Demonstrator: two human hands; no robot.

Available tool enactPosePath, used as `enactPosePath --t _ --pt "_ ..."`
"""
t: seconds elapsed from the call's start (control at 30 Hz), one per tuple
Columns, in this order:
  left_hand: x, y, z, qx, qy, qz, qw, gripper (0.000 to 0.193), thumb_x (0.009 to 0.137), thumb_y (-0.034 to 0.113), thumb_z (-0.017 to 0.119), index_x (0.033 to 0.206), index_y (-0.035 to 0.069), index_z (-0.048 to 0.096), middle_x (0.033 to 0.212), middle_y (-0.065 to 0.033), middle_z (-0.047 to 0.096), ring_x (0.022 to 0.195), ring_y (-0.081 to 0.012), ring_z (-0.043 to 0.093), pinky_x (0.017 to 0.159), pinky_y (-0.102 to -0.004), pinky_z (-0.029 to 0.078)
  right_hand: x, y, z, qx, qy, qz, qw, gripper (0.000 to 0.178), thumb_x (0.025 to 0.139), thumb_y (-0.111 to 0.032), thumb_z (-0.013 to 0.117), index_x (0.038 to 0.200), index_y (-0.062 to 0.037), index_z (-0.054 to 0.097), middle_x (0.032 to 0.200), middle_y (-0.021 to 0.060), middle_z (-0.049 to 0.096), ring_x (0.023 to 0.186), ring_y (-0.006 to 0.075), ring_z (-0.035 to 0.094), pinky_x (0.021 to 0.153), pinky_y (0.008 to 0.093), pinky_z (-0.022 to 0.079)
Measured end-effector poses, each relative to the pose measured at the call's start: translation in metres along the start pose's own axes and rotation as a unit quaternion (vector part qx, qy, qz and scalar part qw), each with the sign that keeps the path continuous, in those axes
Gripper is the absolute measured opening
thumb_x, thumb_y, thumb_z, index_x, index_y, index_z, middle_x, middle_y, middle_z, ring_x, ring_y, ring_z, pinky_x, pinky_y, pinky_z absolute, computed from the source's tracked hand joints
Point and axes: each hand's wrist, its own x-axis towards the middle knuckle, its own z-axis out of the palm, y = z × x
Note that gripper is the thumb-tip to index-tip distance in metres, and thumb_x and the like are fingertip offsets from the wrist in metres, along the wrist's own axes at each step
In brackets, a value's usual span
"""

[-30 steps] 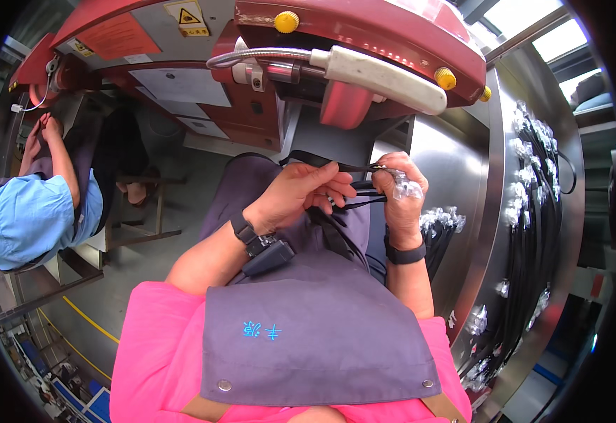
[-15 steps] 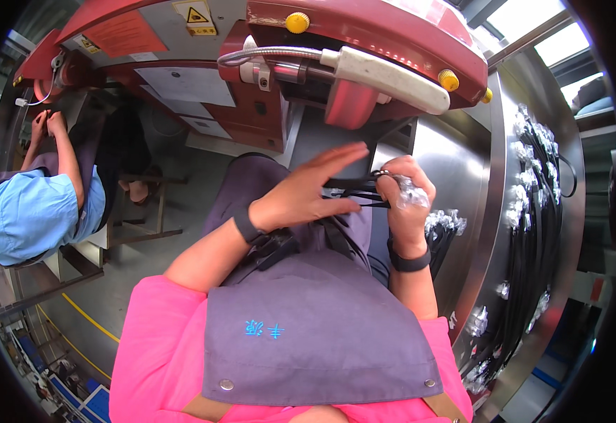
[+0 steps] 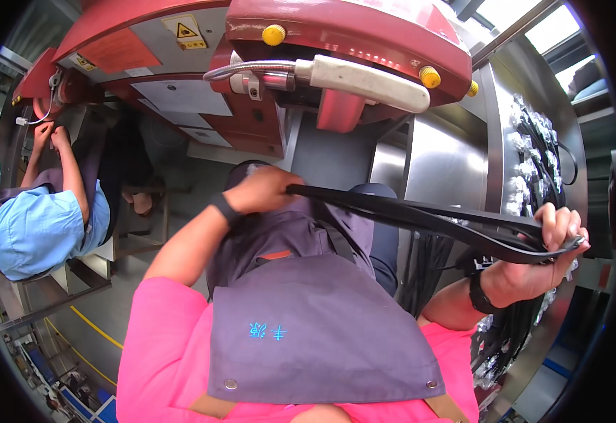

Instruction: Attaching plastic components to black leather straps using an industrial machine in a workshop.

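Note:
A bundle of black belts stretches across my lap, sloping down to the right. My left hand is closed around one end, over my left thigh. Out to the right, my right hand grips the other end; a bit of shiny metal shows at its fingertips. Small clear plastic shows just behind my left hand, mostly hidden by it. The belts between the two hands run nearly taut, with several strips slightly apart.
A red machine with yellow knobs and a pale handle bar stands in front. Right, a metal trough holds many belts with plastic-wrapped ends. Further belts lie beside my right leg. A co-worker in blue sits left.
My right hand has swung far right and toward me with its end of the belts. My left hand, open before, has moved left and closed on the other end, drawing the belts out lengthwise.

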Motion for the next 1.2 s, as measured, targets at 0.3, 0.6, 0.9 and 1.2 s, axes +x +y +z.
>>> enactPosePath --t 0.3,0.6,0.9,1.2 --pt "-0.061 0.061 -0.089 -0.094 -0.406 -0.295 0.86 0.031 0.087 0.033 0.066 0.081 0.002 0.069 0.069 -0.005 0.069 0.063 -0.0164 0.062 0.061 -0.0311 0.047 -0.014 0.073 -0.082 -0.077 0.246 0.145 0.955 0.015 0.094 -0.016 0.061 0.086 -0.005 0.054 0.076 0.004 0.053 0.065 0.012 0.049 0.061 0.0268 0.042" --pt "-0.057 0.078 -0.064 -0.541 -0.369 -0.359 0.665 0.022 0.092 0.02 0.062 0.082 0.0 0.062 0.067 -0.0074 0.065 0.056 -0.0146 0.063 0.058 -0.0279 0.051 -0.116 0.183 -0.2 -0.358 0.247 0.539 0.721 0.069 0.084 -0.044 0.069 0.135 -0.0078 0.041 0.14 0.0113 0.037 0.13 0.0303 0.035 0.1 0.0527 0.032" --pt "0.014 0.05 0.045 -0.782 0.089 -0.209 0.58 0.033 0.095 0.027 0.059 0.114 -0.001 0.06 0.112 -0.0103 0.063 0.108 -0.0216 0.06 0.094 -0.0357 0.047 -0.123 0.189 -0.067 -0.251 -0.102 0.547 0.792 0.026 0.098 -0.025 0.054 0.109 -0.0026 0.06 0.097 0.0037 0.065 0.084 0.0103 0.058 0.072 0.025 0.047" --pt "0.018 0.055 0.037 -0.77 0.166 -0.173 0.592 0.034 0.092 0.025 0.065 0.118 0.004 0.06 0.1 -0.0009 0.061 0.094 -0.0116 0.059 0.084 -0.0296 0.049 -0.11 0.182 -0.032 -0.419 -0.253 0.491 0.721 0.026 0.092 -0.023 0.063 0.098 0.0019 0.063 0.076 0.006 0.063 0.068 0.0087 0.054 0.062 0.0267 0.045"
